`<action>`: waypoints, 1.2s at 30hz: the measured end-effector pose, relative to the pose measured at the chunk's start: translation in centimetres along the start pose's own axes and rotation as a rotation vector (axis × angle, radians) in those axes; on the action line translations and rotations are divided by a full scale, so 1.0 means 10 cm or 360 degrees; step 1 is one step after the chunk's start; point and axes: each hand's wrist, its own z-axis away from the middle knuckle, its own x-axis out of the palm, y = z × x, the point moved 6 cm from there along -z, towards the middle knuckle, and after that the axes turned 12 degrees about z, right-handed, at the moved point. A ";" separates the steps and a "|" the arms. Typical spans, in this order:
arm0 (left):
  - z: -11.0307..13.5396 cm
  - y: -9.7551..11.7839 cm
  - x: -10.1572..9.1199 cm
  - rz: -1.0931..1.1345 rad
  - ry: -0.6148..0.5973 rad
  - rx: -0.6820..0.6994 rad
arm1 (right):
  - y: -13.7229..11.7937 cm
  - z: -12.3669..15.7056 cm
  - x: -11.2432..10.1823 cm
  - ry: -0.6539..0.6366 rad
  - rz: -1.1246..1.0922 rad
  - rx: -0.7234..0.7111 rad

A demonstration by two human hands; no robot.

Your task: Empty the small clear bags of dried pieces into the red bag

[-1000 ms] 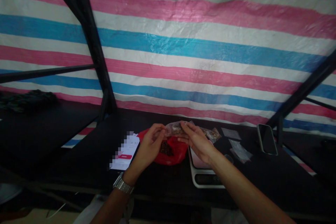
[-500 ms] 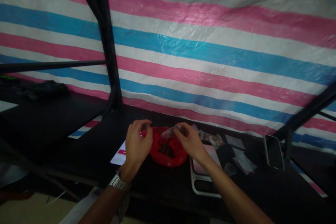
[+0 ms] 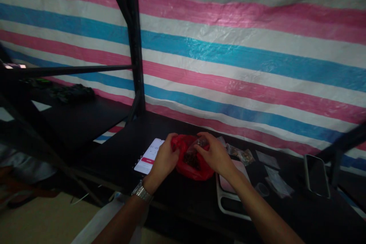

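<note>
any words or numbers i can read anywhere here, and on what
None can be read for sure.
Lit phone screen beside the left hand: digits near the top, too blurred; a red bar lower down, text too small.
Kitchen scale and dark phone: no text shows.

Red bag (image 3: 197,167); black surface (image 3: 120,160); tarpaulin (image 3: 243,53) striped pink, white, blue; white scale (image 3: 228,198); silver wristwatch (image 3: 142,191).
</note>
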 end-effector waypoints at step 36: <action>0.08 0.22 0.19 -0.0656 -0.0162 0.0426 | 0.16 0.01 0.03 0.0135 -0.0655 0.0067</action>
